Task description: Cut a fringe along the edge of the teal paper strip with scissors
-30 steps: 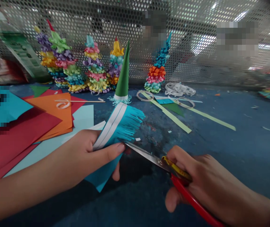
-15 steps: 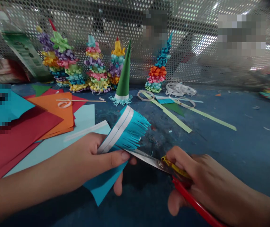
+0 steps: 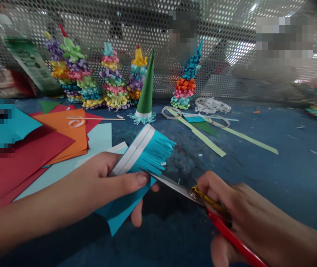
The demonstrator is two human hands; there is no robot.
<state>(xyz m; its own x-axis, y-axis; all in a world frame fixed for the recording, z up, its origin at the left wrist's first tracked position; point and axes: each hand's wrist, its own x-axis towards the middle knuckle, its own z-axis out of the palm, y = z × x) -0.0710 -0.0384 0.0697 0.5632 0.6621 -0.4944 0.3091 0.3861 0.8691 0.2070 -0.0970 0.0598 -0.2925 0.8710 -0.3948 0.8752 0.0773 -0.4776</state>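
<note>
Pinched between the thumb and fingers of my left hand [image 3: 122, 185] is a strip of blue paper [image 3: 150, 148]. White double-sided tape [image 3: 133, 150] runs along one edge, and the opposite edge is cut into a fringe. The uncut end hangs below my hand. My right hand [image 3: 230, 207] grips scissors [image 3: 179, 189] with red and yellow handles. Their blade tips lie at the paper beside my left thumb, at the end of the fringed part. Behind the strip stands a green paper cone [image 3: 146, 87] with a light blue fringe round its base.
Several colourful fringed cones [image 3: 114, 81] line a perforated metal screen [image 3: 158, 22]. Red sheets [image 3: 30, 155], orange sheets [image 3: 69, 133] and a thin stick [image 3: 105, 119] lie at left. Pale green strips [image 3: 207, 139] and tape rolls [image 3: 171, 112] sit beyond my right hand. A green bottle [image 3: 32, 59] leans at back left.
The blue strip and my left hand have shifted slightly left. The scissor blades look more closed, and my right thumb has moved lower and to the right.
</note>
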